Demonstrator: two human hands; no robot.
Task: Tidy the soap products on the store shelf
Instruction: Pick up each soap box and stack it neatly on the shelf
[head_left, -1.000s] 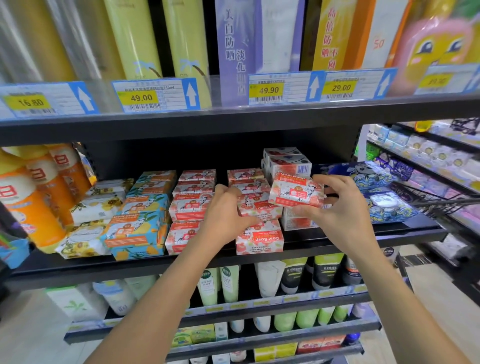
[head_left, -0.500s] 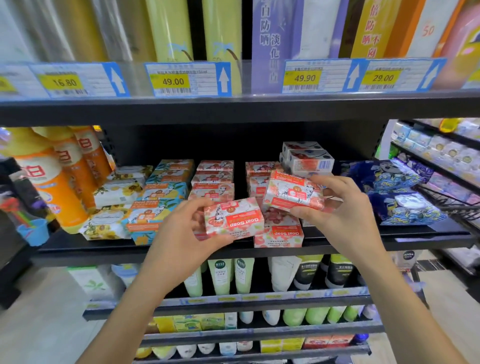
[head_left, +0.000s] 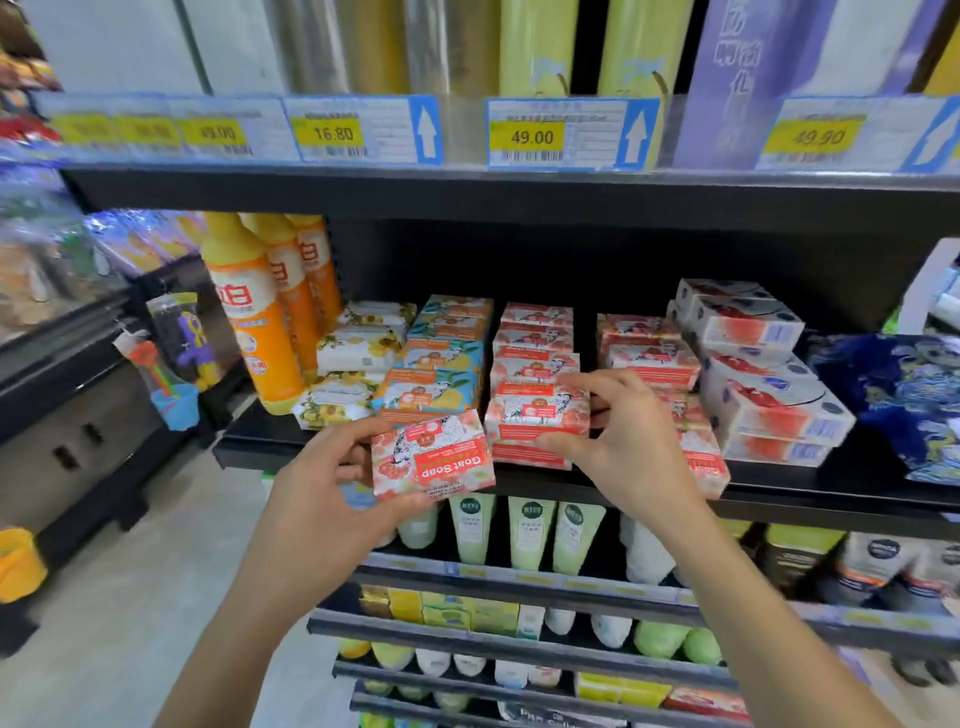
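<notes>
We see a red-and-white soap box (head_left: 434, 457) printed with pink blossoms, matching stacked boxes (head_left: 537, 421), teal boxes (head_left: 441, 374) with yellow lemons, white sunflower packs (head_left: 358, 353), orange bottles (head_left: 260, 332), a black shelf (head_left: 857, 488), dark blue swirled packs (head_left: 904, 395).

Single head-worn wide-angle view, forward and down, close to shelf (head_left: 862, 470)

The scene is lit brightly and evenly. Dark shade is seen under the top shelf (head_left: 467, 192). Blur is seen at nine and two o'clock. Edges are bent outward.
</notes>
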